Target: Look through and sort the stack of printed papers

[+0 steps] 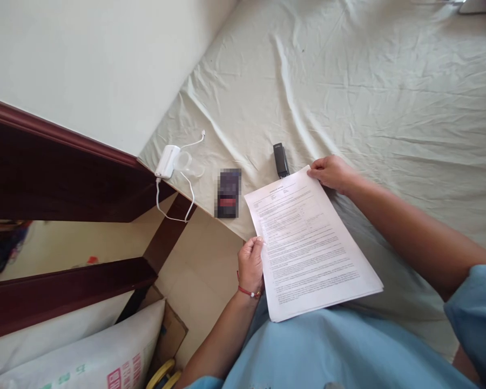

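A thin stack of printed paper sheets [308,248] lies tilted between my hands, its lower edge over my lap. My left hand [251,265], with a red bracelet at the wrist, pinches the stack's left edge. At the top right corner, my right hand [332,173] grips the sheets between thumb and fingers. Just beyond the top edge of the paper rests a black stapler [281,160], its near end close to the sheets. A dark phone-like object [227,193], blurred by pixels, lies to the left of the paper.
A pale wrinkled sheet [368,92] covers the surface in front of me. A white adapter [168,161] with a cable and a clear round container [183,162] sit near its left edge. Below stand dark wooden furniture [65,286] and a white printed sack [89,351].
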Available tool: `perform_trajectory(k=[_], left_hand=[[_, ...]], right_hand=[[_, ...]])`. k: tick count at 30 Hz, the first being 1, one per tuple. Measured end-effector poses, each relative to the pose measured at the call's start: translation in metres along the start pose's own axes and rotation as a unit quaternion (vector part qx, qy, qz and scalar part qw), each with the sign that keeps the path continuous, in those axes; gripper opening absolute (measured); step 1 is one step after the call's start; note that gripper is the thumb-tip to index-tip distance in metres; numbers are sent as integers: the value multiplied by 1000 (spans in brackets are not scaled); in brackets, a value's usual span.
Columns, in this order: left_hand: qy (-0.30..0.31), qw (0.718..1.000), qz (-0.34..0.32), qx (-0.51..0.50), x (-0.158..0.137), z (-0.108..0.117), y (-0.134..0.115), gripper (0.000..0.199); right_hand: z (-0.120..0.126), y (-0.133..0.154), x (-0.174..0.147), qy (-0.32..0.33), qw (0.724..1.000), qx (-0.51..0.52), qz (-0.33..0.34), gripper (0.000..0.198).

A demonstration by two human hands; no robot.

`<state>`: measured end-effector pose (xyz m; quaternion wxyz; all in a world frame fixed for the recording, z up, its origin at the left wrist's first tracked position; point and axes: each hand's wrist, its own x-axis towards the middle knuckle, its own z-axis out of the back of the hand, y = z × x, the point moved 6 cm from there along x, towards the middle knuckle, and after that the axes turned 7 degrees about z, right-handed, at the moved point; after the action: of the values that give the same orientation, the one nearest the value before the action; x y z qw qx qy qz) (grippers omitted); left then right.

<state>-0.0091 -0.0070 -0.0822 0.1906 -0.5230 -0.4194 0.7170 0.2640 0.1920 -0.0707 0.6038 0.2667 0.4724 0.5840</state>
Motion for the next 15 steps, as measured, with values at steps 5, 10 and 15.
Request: perform_trajectory(k=[5, 10, 15], left_hand=[[-9, 1000, -2, -2, 1, 4, 0, 46], [-1, 1000, 5, -2, 7, 2, 0, 47], [13, 1000, 25, -9, 12, -2, 0, 43]], right_hand=[[-4, 10, -3, -1, 1000, -5, -16, 26], [-4, 13, 0, -6, 1000, -11, -12, 30], [-1, 2, 7, -6, 999, -14, -33, 25]])
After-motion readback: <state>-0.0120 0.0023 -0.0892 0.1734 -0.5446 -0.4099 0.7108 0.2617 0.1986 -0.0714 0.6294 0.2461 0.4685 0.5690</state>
